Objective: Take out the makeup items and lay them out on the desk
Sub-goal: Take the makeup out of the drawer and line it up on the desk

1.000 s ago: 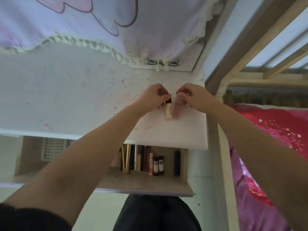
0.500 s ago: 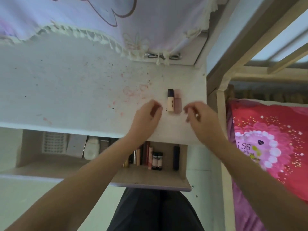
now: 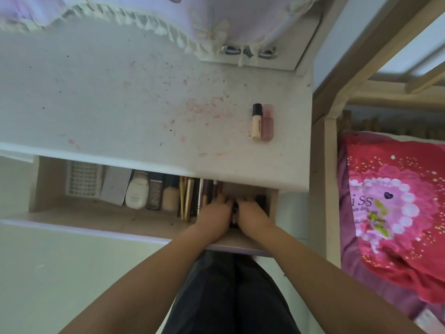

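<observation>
Two makeup tubes lie side by side on the white desk (image 3: 120, 104) near its right edge: a cream tube with a black cap (image 3: 256, 121) and a pink tube (image 3: 267, 122). Below the desk edge the drawer (image 3: 96, 219) stands open. My left hand (image 3: 215, 212) and my right hand (image 3: 251, 213) are both down in its right end, fingers curled over small dark makeup items (image 3: 234, 215) that show between them. Whether either hand grips one is hidden.
Along the drawer lie a white mesh basket (image 3: 83, 180), a grey box (image 3: 115, 186), a white bottle (image 3: 137, 192), a foundation bottle (image 3: 170, 196) and several pencils (image 3: 186, 201). A frilled curtain (image 3: 144, 18) hangs over the desk's back. A bed with a red pillow (image 3: 397, 201) is at right.
Both hands let go of the cream and pink tubes, left them on the desk, and moved back and down into the right end of the drawer.
</observation>
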{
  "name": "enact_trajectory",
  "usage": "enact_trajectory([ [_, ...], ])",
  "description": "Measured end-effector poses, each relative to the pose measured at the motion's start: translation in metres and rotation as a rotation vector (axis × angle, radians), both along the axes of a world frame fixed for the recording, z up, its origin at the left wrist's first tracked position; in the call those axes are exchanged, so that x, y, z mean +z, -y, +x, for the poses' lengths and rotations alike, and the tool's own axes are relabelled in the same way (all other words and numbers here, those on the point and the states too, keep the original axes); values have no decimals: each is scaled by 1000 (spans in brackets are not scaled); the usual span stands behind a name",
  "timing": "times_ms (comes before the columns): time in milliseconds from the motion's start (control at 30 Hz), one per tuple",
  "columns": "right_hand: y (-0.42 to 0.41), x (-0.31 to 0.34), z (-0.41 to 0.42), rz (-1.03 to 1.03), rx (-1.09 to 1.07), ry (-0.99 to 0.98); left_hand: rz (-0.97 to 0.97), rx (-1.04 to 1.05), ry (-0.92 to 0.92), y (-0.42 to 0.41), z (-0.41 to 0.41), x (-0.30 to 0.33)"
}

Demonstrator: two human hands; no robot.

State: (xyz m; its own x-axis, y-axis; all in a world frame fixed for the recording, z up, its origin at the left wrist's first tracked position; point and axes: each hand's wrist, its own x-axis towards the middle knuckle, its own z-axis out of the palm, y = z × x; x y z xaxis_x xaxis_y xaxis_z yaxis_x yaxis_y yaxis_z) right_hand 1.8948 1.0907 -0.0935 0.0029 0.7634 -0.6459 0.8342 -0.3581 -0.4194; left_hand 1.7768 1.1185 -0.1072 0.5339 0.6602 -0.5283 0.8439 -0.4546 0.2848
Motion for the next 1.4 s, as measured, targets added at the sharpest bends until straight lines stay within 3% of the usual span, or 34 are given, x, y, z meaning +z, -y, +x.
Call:
enact_trajectory([
  [100,5,2,3,75,-39,-1,23,21,81,-3,-4,2],
  [200,10,18,6,118,-40,-43,-94,78,207,-4,-7,15],
  [367,7,69,29,240,8,-176,-150,83,429,-25,-15,70],
  [567,-64,140,108,434,-361,-321,-113,389,705,-113,16,147],
  [667,-107,136,136,454,-471,-249,-82,482,656,-159,40,144],
  [900,-140,104,123,485,-344,-11,45,407,504,-182,76,111],
  [1167,-108,116,115,554,-423,-76,100,435,595,-157,51,117],
  [1233,-73,121,107,659,-378,-112,160,418,669,-125,26,119],
  [1300,-27,118,86,650,-279,-179,96,329,703,-77,-3,114],
  [1400,29,87,58,475,5,-63,7,38,518,-17,-30,79],
])
